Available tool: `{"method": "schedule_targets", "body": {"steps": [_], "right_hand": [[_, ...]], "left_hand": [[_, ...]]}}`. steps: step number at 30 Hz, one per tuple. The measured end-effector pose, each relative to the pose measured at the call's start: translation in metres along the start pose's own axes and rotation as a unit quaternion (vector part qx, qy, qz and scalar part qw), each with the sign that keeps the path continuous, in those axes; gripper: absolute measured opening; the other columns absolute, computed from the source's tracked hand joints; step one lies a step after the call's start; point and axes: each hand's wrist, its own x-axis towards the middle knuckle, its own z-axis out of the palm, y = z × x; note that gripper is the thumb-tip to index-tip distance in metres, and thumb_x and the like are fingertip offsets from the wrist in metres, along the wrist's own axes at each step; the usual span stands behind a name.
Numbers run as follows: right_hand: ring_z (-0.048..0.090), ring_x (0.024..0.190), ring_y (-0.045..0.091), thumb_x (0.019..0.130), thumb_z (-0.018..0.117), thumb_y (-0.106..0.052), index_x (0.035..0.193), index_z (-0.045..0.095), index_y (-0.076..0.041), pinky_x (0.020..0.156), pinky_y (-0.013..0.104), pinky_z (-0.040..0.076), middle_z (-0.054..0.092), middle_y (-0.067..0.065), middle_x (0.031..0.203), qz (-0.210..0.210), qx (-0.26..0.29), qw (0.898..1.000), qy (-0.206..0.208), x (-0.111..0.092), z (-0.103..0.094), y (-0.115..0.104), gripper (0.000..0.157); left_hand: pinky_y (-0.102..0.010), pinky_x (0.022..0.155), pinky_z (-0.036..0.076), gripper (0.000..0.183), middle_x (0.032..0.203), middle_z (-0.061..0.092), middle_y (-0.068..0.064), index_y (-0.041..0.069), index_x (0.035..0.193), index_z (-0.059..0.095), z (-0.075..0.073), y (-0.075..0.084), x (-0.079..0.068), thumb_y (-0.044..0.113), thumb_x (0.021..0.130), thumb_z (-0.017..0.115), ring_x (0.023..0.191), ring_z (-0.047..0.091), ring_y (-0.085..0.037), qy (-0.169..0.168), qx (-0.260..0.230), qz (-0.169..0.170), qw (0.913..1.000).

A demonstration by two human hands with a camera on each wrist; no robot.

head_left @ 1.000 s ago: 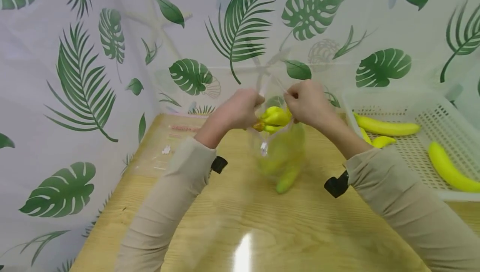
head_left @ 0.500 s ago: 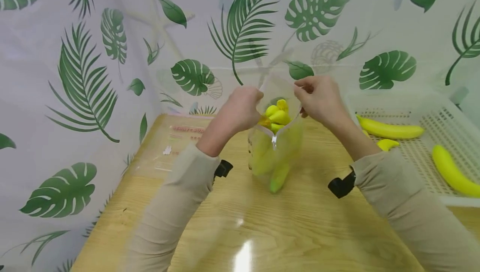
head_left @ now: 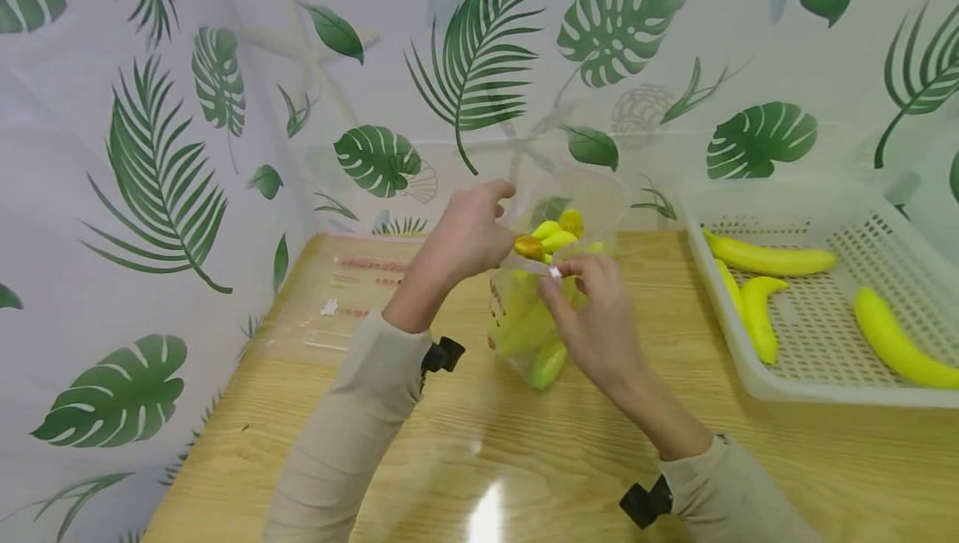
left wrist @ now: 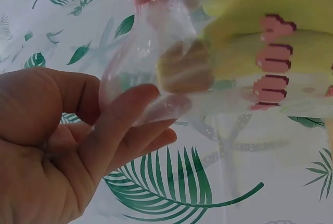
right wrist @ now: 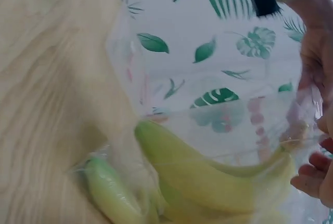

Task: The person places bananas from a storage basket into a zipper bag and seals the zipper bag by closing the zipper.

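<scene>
A clear zip bag (head_left: 517, 310) stands on the table with several bananas (head_left: 550, 364) inside, their stems showing at its gaping mouth. My left hand (head_left: 472, 231) holds the bag's left upper edge; in the left wrist view its thumb and fingers (left wrist: 127, 102) pinch the plastic film. At the front of the mouth, my right hand (head_left: 599, 318) pinches the small white zip slider (head_left: 554, 272) between thumb and index finger. Pink lettering (left wrist: 273, 63) is printed on the bag. The right wrist view shows yellow-green bananas (right wrist: 203, 172) through the film.
To the right, a white perforated basket (head_left: 862, 396) holds several loose bananas (head_left: 891, 339). A flat clear printed bag (head_left: 352, 293) lies on the wooden table (head_left: 419, 460) at the left. Behind hangs a leaf-patterned curtain (head_left: 285, 193).
My right hand has left the bag's right upper edge and come down and left to the slider at the front. My left hand stays at the left edge.
</scene>
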Motion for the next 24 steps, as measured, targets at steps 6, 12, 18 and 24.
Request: {"method": "schedule_targets", "body": {"steps": [6, 12, 18, 24], "right_hand": [[0.057, 0.077, 0.008, 0.094, 0.061, 0.006, 0.105, 0.062, 0.011, 0.072, 0.011, 0.051, 0.064, 0.01, 0.09, 0.025, 0.09, 0.995, 0.025, 0.011, -0.031, 0.015, 0.012], [0.066, 0.096, 0.007, 0.099, 0.052, 0.004, 0.111, 0.057, 0.009, 0.086, 0.016, 0.054, 0.069, -0.004, 0.107, 0.051, 0.253, 0.966, 0.002, 0.01, -0.061, 0.032, 0.014], [0.067, 0.103, 0.007, 0.101, 0.053, -0.007, 0.103, 0.063, -0.006, 0.09, 0.018, 0.053, 0.074, -0.004, 0.108, 0.115, 0.314, 0.942, 0.022, 0.003, -0.071, 0.05, 0.01], [0.068, 0.099, 0.009, 0.102, 0.052, -0.01, 0.1, 0.061, -0.003, 0.089, 0.021, 0.054, 0.074, -0.002, 0.103, 0.142, 0.338, 0.93, -0.012, 0.003, -0.079, 0.06, 0.012]], "left_hand": [[-0.035, 0.075, 0.06, 0.045, 0.137, 0.054, -0.015, 0.007, 0.148, 0.041, -0.005, -0.028, 0.005, 0.015, 0.104, 0.043, 0.107, 0.064, -0.029, -0.019, -0.138, 0.039, 0.9895], [-0.047, 0.101, 0.048, 0.053, 0.145, 0.044, -0.018, 0.005, 0.153, 0.029, 0.013, -0.079, 0.034, 0.025, 0.106, 0.045, 0.129, 0.05, -0.033, -0.015, -0.228, 0.051, 0.9722], [-0.044, 0.112, 0.038, 0.035, 0.141, 0.052, -0.017, -0.003, 0.131, 0.053, 0.045, -0.107, 0.048, 0.021, 0.106, 0.048, 0.132, 0.048, -0.029, -0.004, -0.277, 0.121, 0.9533], [-0.039, 0.109, 0.042, 0.038, 0.138, 0.055, -0.016, 0.0, 0.137, 0.051, 0.057, -0.095, 0.056, 0.023, 0.106, 0.049, 0.129, 0.051, -0.023, 0.016, -0.303, 0.151, 0.9409]]}}
